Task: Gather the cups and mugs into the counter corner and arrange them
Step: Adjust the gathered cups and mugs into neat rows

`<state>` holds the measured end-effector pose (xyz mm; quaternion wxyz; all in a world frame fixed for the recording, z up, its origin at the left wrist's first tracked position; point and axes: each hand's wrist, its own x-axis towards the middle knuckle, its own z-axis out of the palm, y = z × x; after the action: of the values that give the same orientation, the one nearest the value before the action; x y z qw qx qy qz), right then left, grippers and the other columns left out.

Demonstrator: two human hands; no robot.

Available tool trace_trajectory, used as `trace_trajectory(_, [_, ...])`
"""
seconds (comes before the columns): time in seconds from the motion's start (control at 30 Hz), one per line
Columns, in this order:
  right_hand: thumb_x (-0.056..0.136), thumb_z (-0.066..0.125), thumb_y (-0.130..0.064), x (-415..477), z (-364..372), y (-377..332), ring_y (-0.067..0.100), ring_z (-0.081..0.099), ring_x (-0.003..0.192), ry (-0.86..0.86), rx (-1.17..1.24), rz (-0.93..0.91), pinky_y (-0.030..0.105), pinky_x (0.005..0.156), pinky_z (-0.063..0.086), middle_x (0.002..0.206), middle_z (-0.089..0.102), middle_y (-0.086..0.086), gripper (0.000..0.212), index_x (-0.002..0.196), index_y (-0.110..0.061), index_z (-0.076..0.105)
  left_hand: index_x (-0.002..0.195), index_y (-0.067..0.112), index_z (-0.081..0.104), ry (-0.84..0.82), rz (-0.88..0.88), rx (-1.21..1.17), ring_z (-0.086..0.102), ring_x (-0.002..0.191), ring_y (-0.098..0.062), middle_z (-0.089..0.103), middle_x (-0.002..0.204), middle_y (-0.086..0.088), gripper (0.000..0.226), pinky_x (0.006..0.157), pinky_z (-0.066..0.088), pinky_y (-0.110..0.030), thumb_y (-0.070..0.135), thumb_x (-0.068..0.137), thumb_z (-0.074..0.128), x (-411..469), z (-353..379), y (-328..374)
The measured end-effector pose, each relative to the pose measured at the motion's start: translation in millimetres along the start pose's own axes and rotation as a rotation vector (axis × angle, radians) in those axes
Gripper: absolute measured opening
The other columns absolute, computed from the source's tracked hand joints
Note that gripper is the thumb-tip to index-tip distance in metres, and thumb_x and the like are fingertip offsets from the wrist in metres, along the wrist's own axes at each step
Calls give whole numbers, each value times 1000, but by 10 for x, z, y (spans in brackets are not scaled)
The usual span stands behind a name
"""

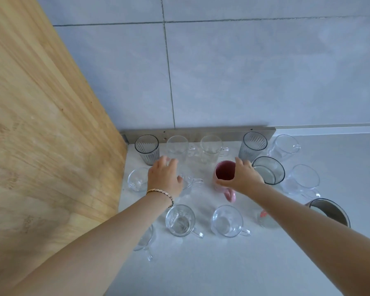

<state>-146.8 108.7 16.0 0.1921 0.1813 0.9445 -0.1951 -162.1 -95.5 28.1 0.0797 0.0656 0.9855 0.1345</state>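
Observation:
Several clear glass mugs and cups stand in rows in the white counter (222, 263) corner. My right hand (245, 177) grips the pink mug (223, 170) by its rim, thumb on the near edge and fingers over the far edge. My left hand (165, 178) hovers with relaxed, spread fingers over a clear handled mug (190, 184), the thumb close to its rim. Along the back stand a grey ribbed tumbler (146, 149), two tall clear mugs (177, 149) (212, 150), and a second grey tumbler (253, 147). A clear mug (179, 220) and another (228, 221) stand in front.
A wooden panel (41, 124) closes the left side and a tiled wall (244, 71) the back. A grey glass cup (269, 169), clear mugs (284, 146) (303, 178) and a dark-rimmed cup (329, 210) stand to the right. A glass with red print (266, 218) sits beside my right forearm.

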Motion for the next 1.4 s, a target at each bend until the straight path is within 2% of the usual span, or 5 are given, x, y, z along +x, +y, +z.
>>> trace_trajectory(0.2, [67,74,-38,43,11,-26,28,50,118,-91,-65,-171,38,90,50,132,37,6,85,139,-18,32,125,14,53,-72,10,-39,51,118,-25,51,127,-7,34,95,42,-35,17,91,47,-133,12,78])
trace_trajectory(0.37, [71,76,-22,68,-24,6,24,26,139,-229,-204,-380,40,112,34,152,21,-1,99,150,-24,16,127,16,52,-86,-39,-64,49,120,-23,50,129,-5,36,96,43,-34,16,91,47,-236,31,-70])
trace_trajectory(0.77, [73,76,-32,49,146,-92,30,42,126,-80,-82,-303,41,103,43,139,37,9,93,147,-22,21,126,17,53,-75,-77,-81,48,120,-21,49,130,-3,36,94,45,-33,15,91,47,-307,33,-155])
trace_trajectory(1.1, [72,75,-46,-10,-297,259,28,26,140,44,-240,-319,37,116,22,149,28,9,104,150,-16,13,130,13,48,-128,61,-72,46,125,-23,47,136,-6,41,103,42,-35,17,89,52,-6,13,217])
trace_trajectory(1.4, [74,69,-36,154,-478,630,27,30,134,-5,-377,-118,44,102,40,143,31,5,79,142,-24,30,149,20,12,-271,83,-44,27,143,-31,8,159,-10,86,112,34,-44,29,82,65,954,261,960])
